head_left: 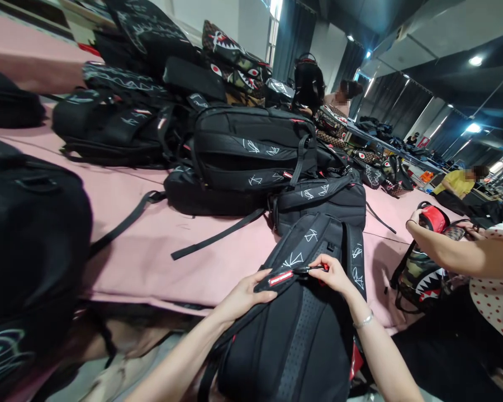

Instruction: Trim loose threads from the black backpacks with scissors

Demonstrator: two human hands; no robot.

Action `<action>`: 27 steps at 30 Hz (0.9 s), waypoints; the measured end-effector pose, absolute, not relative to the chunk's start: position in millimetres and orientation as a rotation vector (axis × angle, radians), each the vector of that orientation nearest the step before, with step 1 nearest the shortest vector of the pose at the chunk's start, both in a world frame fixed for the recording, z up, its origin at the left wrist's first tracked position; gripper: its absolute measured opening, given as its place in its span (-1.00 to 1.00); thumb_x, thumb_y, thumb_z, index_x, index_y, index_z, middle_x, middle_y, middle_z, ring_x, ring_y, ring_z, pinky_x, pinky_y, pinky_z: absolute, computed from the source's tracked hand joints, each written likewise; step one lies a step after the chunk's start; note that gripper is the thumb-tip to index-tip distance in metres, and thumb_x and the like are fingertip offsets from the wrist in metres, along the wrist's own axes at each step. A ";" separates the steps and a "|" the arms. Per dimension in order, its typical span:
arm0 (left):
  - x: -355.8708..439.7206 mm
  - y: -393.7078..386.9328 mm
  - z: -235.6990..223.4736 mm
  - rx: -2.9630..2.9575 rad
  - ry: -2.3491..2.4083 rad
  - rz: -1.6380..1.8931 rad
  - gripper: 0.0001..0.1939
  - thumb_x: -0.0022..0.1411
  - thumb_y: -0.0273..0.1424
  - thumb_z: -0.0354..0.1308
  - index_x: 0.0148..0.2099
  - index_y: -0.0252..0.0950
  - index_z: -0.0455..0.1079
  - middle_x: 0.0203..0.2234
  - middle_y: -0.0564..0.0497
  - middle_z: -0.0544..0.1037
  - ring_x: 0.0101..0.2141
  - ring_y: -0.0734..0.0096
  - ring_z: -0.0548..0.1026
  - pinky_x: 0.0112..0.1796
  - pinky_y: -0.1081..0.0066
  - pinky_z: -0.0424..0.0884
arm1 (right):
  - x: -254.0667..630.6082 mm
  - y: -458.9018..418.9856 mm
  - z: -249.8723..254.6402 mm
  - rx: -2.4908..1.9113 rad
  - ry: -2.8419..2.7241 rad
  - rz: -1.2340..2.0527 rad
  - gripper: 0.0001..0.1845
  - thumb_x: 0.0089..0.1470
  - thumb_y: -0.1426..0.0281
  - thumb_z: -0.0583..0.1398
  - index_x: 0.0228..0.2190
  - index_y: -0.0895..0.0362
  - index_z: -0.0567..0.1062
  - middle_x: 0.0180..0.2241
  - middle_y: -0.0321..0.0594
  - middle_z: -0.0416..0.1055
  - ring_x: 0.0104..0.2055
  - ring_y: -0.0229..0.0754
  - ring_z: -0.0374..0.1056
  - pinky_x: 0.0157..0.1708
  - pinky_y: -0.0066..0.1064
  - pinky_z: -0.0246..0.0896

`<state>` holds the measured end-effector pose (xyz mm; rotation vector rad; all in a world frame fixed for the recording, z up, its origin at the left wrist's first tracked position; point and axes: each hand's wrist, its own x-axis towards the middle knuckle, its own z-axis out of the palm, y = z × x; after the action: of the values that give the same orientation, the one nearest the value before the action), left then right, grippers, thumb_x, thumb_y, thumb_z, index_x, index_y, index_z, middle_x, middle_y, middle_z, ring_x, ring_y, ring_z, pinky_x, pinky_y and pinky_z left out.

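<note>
A black backpack (318,335) lies before me with its strap side up, white scribbled marks on its shoulder straps. My left hand (251,290) grips one shoulder strap (304,234), thumb and fingers on either side, beside a red-and-white label (280,278). Closed in a pinch, my right hand (329,273) holds a slim, dark, pointed tool (302,270). The tool's tip is at the strap, close to the label's right end. A bit of red shows by my fingers; I cannot make out the tool's exact kind.
Several black backpacks (255,145) are piled across the pink table (218,251). Another black bag (29,223) stands close at left. A co-worker in a dotted top (497,290) handles a camouflage bag (419,273) at right. Loose straps (218,234) trail over the tabletop.
</note>
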<state>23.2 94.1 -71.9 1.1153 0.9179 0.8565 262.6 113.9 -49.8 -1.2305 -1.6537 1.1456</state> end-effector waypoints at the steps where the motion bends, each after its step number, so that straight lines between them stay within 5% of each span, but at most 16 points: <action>1: 23.6 93.2 -69.9 1.094 0.914 0.858 -0.51 -0.19 -0.34 0.29 -0.11 -0.28 0.42 -0.21 -0.04 0.55 -0.15 0.13 0.46 -0.05 0.18 0.30 | 260.3 111.2 -51.5 -1.225 -1.613 1.119 -0.75 -0.16 0.25 0.27 -0.48 0.17 0.41 -0.62 -0.41 0.28 -0.63 -0.40 0.11 -0.63 -0.55 0.00; 13: 63.5 74.4 -69.4 0.902 1.003 0.958 -0.26 -0.20 -0.27 0.32 0.07 -0.34 0.24 -0.05 -0.16 0.45 -0.05 0.09 0.41 -0.05 0.20 0.33 | 223.7 20.5 -68.5 -1.446 -1.048 0.625 -0.74 0.00 0.19 0.16 -0.47 0.15 0.38 -0.51 -0.30 0.32 -0.45 -0.27 0.24 -0.45 -0.47 0.14; 27: 82.9 67.8 -89.1 1.012 1.152 1.036 -0.29 -0.15 -0.29 0.29 0.08 -0.37 0.23 0.05 -0.17 0.36 0.07 0.18 0.28 0.11 0.25 0.13 | 208.7 9.9 -69.8 -1.534 -0.932 0.572 -0.72 0.02 0.15 0.14 -0.45 0.13 0.39 -0.52 -0.30 0.35 -0.48 -0.25 0.25 -0.49 -0.45 0.15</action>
<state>82.9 67.8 -89.1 1.0123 1.1521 1.0360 208.7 9.9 -69.8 -1.5336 -0.9323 0.5721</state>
